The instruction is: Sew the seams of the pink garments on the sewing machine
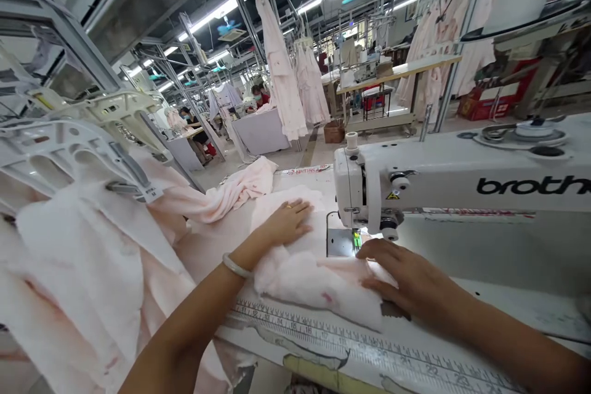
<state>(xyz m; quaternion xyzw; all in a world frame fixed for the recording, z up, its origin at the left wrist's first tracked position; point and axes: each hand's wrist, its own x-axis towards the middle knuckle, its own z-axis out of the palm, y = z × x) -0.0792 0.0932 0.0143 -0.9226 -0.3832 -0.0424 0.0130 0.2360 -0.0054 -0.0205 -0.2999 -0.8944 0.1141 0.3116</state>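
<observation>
At the lower left, a heap of pale pink fabric point(78, 271) spills over the edge of the white sewing table point(300, 180); the left hand point(289, 223), a bangle point(237, 265) at its wrist, lies spread flat on a fluffy pink garment panel point(318, 283); that panel runs between both hands, just before the needle plate point(339, 243) of the white Brother sewing machine point(462, 184); the right hand point(406, 277), fingers lightly curled, presses down on the panel's right end, pinching nothing; a measuring tape point(360, 345) runs along the table's near edge.
</observation>
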